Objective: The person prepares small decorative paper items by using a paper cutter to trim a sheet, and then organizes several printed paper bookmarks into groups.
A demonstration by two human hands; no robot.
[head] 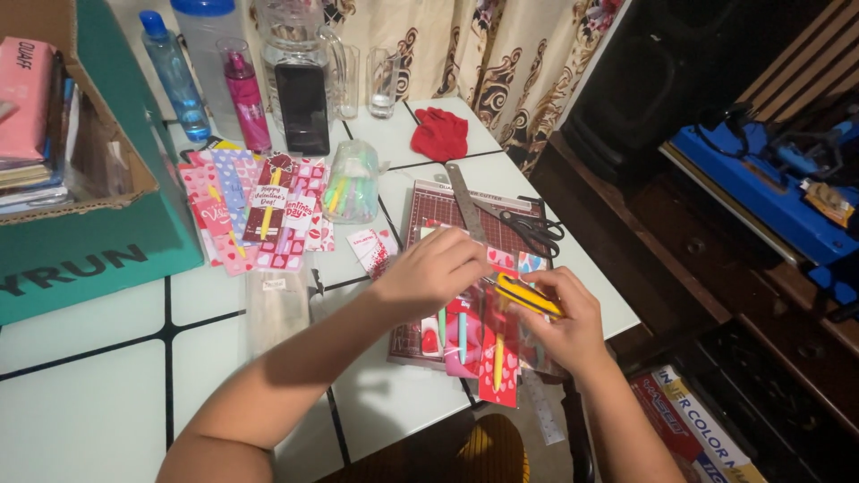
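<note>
Over the dark red gridded cutting mat point(429, 210) near the table's right edge I see both hands working close together; my left hand point(432, 273) lies palm-down w/ fingers curled, pressing on the pink-and-red heart-patterned cards point(501, 362) spread on the mat; my right hand point(562, 324) is closed round a yellow-and-black utility knife point(528, 296), thumb on top, its tip pointing toward the left hand; the two hands sit just beside each other, whether they touch I cannot tell. Pens in green, blue and yellow point(498, 358) lie along the cards below the hands; a steel ruler point(466, 203) runs diagonally across the mat's upper part, and black-handled scissors point(531, 231) rest at its right edge. Left of the mat, a fan of packaged pink cards w/ pens point(255, 210) lies on the white tiled table point(89, 376); just beside it a clear bag of pastel pens point(351, 183); a red cloth point(440, 134) sits further back; a blue plastic bottle point(176, 76) and pink bottle point(247, 98) stand near a dark phone point(302, 107) propped against a glass jug; a green cardboard box point(98, 237) fills the left edge.
</note>
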